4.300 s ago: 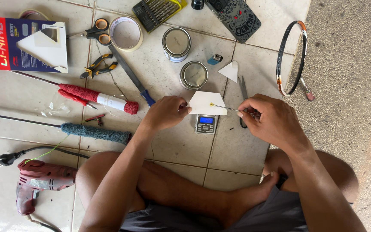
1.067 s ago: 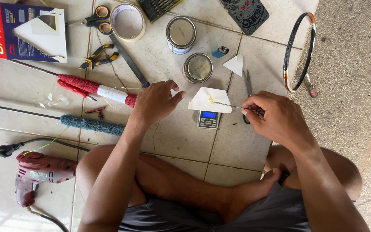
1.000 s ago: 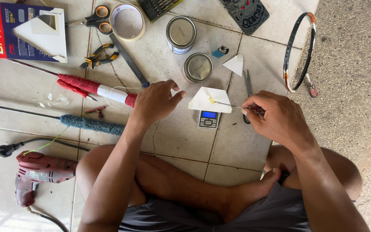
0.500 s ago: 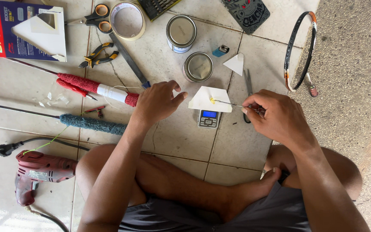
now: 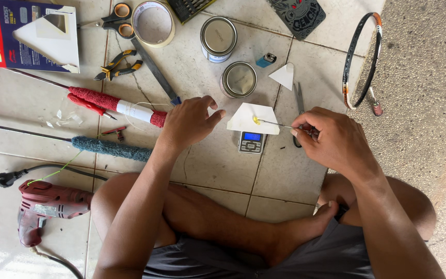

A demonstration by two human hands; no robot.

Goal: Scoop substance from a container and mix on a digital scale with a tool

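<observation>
— Right hand [image 5: 331, 139]?
— Curled into a pinch, wrist bent inward, forearm running up from the lower right across the knee. Gripping a thin metal rod [image 5: 277, 124] between thumb and fingertips, held nearly level and pointing left.
— And the tip of it?
— Resting at a small yellow blob [image 5: 256, 120] on a white paper sheet [image 5: 251, 118]. Sheet lying on top of a small pocket scale [image 5: 251, 142] with a lit blue display, on the tiled floor [image 5: 207, 165] straight ahead of the crossed legs.
— Left hand [image 5: 187, 124]?
— Palm down, fingers loosely bent, forearm coming up from the lower left. Index finger stretched toward the left edge of the paper, just beside it; cannot tell whether actually touching or whether anything sits under the palm.
— Nearby on the left?
— Red racket grip with a white band [image 5: 117, 106] close to the knuckles, a blue-grey grip [image 5: 112, 149] below that, pliers [image 5: 117, 62] and scissors with orange handles [image 5: 114, 15] further up, a tape roll [image 5: 153, 23] beside those.
— Above the scale?
— Two round tins [image 5: 228, 57], a blue lighter [image 5: 266, 59], a small white paper triangle [image 5: 284, 76]. Dark scissors [image 5: 299, 103] partly under the right fingers.
— Edges?
— Racket head [image 5: 360, 62] at the right, red power drill [image 5: 47, 204] at the lower left.
</observation>
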